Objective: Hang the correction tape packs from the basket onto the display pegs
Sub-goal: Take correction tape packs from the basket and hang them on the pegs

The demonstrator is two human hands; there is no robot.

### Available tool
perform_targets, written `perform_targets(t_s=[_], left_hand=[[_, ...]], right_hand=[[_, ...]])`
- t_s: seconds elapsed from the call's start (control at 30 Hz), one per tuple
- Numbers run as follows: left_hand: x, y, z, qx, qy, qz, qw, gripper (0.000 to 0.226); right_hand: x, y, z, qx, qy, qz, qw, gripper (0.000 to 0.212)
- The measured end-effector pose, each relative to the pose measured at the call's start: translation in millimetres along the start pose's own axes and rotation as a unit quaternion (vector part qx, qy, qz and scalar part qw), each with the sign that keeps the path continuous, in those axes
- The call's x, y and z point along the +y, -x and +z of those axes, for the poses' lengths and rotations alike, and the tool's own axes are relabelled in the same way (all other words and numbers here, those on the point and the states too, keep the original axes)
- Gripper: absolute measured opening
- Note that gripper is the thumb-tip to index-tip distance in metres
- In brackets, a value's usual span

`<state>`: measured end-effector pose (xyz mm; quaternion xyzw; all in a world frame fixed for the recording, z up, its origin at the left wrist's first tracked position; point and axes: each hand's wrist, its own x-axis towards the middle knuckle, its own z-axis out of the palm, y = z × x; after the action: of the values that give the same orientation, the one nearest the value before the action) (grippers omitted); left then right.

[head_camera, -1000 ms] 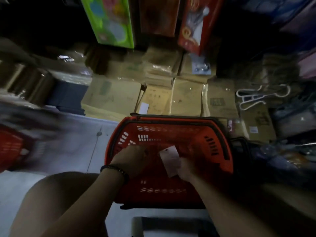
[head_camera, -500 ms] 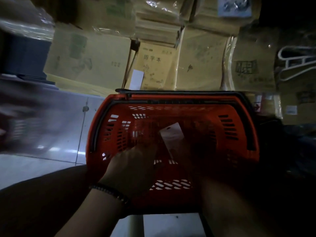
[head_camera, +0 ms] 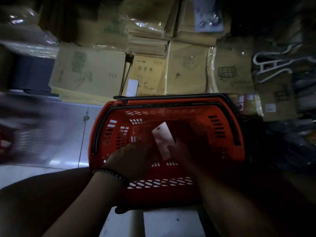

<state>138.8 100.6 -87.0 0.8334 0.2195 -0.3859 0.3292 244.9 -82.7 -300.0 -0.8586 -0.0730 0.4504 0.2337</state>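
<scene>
Since a second ago the view has dropped closer and both hands have sunk deeper into the basket (head_camera: 196, 117), the white card riding along between them. The right hand (head_camera: 183, 149) seems to pinch the correction tape pack (head_camera: 163, 140) by its lower right edge, though the gloom hides the fingers themselves. The left hand (head_camera: 131, 159) lies just beside the pack's lower left, fingers bent down toward the basket floor; I cannot tell whether it holds anything. The pack stands tilted above the basket floor, with a small dark hole at its free upper end. The step in hand looks like lifting a pack out: best keep the grip low so the hole end stays free for a peg. No pegs show here; notebook stacks (head_camera: 148, 74) lie beyond the basket.
</scene>
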Motion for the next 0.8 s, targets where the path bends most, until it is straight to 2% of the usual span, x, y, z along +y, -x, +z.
perform_targets(t_s=[0.13, 0.23, 0.33, 0.4, 0.5, 0.57, 0.63, 0.8], left_hand=[[11.4, 12.4, -3.2, 0.005, 0.018, 0.013, 1.0, 0.053], [27.4, 27.2, -8.6, 0.013, 0.067, 0.013, 0.998, 0.035], [43.8, 47.4, -8.1, 0.08, 0.18, 0.038, 0.98, 0.034], [54.6, 64.7, -4.7, 0.127, 0.288, 0.042, 0.948, 0.032], [70.4, 88.8, 2.6, 0.181, 0.441, 0.075, 0.876, 0.015], [78.7, 109.4, 4.2, 0.218, 0.48, 0.11, 0.843, 0.02], [86.7, 132.2, -1.6, 0.255, 0.478, 0.147, 0.828, 0.022], [108.5, 184.4, -35.7, 0.278, 0.496, 0.189, 0.801, 0.029]], right_hand=[[-38.7, 41.0, -31.2, 0.029, -0.009, -0.001, 1.0, 0.069], [-63.3, 89.4, -51.9, 0.071, 0.005, -0.068, 0.995, 0.052], [-84.6, 138.5, -66.8, 0.13, -0.045, -0.158, 0.978, 0.034], [-97.6, 173.7, -73.0, 0.12, -0.082, -0.191, 0.971, 0.031], [-109.2, 218.2, -81.9, 0.125, -0.072, -0.266, 0.953, 0.049], [-115.8, 255.2, -94.9, 0.126, -0.059, -0.312, 0.94, 0.07], [-119.4, 286.0, -110.9, 0.138, -0.04, -0.352, 0.925, 0.084], [-139.3, 326.3, -168.4, 0.207, 0.023, -0.453, 0.867, 0.082]])
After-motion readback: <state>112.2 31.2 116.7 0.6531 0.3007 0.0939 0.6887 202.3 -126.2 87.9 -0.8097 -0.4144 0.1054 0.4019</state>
